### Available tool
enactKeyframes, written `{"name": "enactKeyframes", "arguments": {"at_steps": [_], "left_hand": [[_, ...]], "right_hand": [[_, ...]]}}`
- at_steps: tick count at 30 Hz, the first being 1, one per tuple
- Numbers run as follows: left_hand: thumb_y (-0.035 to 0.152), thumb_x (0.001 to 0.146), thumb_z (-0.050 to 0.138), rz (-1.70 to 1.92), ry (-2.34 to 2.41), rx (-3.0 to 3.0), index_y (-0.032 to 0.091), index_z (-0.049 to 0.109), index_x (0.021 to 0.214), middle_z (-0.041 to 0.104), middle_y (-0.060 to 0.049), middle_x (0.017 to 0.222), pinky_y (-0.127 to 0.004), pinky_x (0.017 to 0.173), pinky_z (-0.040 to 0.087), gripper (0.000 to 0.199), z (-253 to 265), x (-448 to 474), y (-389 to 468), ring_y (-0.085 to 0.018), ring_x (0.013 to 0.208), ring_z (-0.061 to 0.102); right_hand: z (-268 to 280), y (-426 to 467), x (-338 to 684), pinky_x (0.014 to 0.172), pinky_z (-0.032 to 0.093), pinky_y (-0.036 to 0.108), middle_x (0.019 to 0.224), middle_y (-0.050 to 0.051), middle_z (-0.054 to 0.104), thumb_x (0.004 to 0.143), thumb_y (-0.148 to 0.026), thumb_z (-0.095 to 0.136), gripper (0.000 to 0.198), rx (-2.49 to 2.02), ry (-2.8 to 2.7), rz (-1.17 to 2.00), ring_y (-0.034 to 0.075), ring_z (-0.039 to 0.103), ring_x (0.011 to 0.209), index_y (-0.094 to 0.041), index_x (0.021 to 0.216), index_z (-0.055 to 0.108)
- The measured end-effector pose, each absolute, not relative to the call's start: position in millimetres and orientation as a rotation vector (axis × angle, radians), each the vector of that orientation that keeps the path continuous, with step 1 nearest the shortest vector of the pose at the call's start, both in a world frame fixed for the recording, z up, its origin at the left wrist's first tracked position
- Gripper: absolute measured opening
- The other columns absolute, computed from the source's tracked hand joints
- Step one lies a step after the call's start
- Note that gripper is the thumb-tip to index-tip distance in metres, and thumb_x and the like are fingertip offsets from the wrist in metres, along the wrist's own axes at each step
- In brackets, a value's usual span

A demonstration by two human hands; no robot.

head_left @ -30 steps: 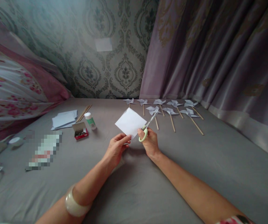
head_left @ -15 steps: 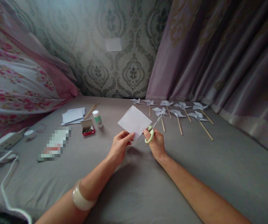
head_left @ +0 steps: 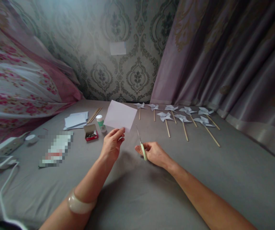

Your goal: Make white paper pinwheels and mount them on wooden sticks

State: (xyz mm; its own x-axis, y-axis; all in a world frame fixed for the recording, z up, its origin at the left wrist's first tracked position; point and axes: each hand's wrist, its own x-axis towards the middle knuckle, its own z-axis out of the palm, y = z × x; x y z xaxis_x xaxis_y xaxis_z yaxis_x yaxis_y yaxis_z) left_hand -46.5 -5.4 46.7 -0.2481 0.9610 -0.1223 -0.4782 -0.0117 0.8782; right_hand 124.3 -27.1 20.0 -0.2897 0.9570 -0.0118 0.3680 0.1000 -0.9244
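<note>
My left hand (head_left: 113, 143) pinches the lower edge of a white sheet of paper (head_left: 120, 115), which is raised above the grey sheet-covered surface (head_left: 137, 195). A pair of scissors (head_left: 142, 147) with pale green handles is in my right hand (head_left: 155, 154), blades pointing up and away from me. The scissors are apart from the paper, a little to its right. Past my hands, several paper pinwheels (head_left: 182, 118) on wooden sticks lie in rows at the back right.
Left of the paper stand a glue bottle (head_left: 100, 123) and an open red box of small metal pieces (head_left: 90, 135). Behind are a paper stack (head_left: 75, 120) and wooden sticks (head_left: 94, 115). A blurred packet (head_left: 57, 148), power strip (head_left: 5, 148) and white cable (head_left: 2, 201) lie at left.
My left hand has moved left with the paper, which has turned. My right hand has drawn slightly left and nearer to me, and the scissors have swung to point up and leftward.
</note>
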Motion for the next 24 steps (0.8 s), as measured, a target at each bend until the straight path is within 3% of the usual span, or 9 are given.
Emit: {"name": "enactKeyframes", "arguments": {"at_steps": [5, 15, 24], "left_hand": [[0.027, 0.039, 0.088, 1.556, 0.953, 0.583, 0.014, 0.058, 0.061, 0.056, 0.004, 0.060, -0.017, 0.051, 0.036, 0.039, 47, -47, -5, -0.005, 0.056, 0.049], [0.028, 0.044, 0.086, 1.519, 0.960, 0.608, 0.015, 0.056, 0.059, 0.055, 0.004, 0.058, -0.018, 0.052, 0.036, 0.036, 47, -42, -13, -0.005, 0.055, 0.049], [0.028, 0.053, 0.082, 1.484, 0.962, 0.700, 0.015, 0.060, 0.060, 0.058, 0.003, 0.061, -0.019, 0.054, 0.036, 0.027, 37, -33, -18, -0.006, 0.057, 0.049]], "right_hand": [[23, -34, 121, 0.049, 0.027, 0.022, 0.052, -0.003, 0.046, 0.075, -0.059, 0.060, 0.049, -1.279, -1.787, 1.246, 0.009, 0.038, 0.052, -0.014, 0.057, 0.059], [19, -41, 116, 0.047, 0.027, 0.023, 0.052, -0.003, 0.046, 0.077, -0.066, 0.055, 0.054, -1.192, -1.863, 1.285, 0.010, 0.038, 0.051, -0.014, 0.062, 0.061], [17, -42, 116, 0.047, 0.028, 0.024, 0.054, -0.003, 0.045, 0.074, -0.068, 0.056, 0.054, -1.200, -1.850, 1.291, 0.010, 0.038, 0.051, -0.017, 0.059, 0.052]]}}
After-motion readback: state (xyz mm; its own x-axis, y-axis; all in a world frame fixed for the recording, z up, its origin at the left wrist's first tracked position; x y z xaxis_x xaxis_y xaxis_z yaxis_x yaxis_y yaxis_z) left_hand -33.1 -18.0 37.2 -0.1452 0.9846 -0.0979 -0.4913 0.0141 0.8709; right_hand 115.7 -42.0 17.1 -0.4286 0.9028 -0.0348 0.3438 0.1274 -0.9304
